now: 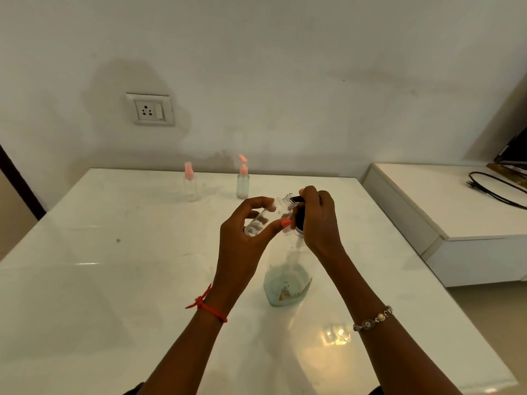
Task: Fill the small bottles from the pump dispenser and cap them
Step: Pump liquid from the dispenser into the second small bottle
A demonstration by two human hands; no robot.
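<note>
A clear pump dispenser [286, 283] with a little pale liquid at its bottom stands on the white table [114, 266]. Its black pump head [299, 215] is under my right hand [319, 220], which presses down on it. My left hand [242, 235] holds a small clear bottle [268, 216] tilted, with its open mouth against the pump spout. At the back of the table stand two capped small bottles: a clear one with a pink spray cap [190, 182] and one with a pink pump top [243, 178].
A wall socket [150, 109] is on the wall behind. A lower white cabinet [445, 203] stands to the right with a black cable [496, 189] and a dark object on it. The table's left edge meets a dark door frame.
</note>
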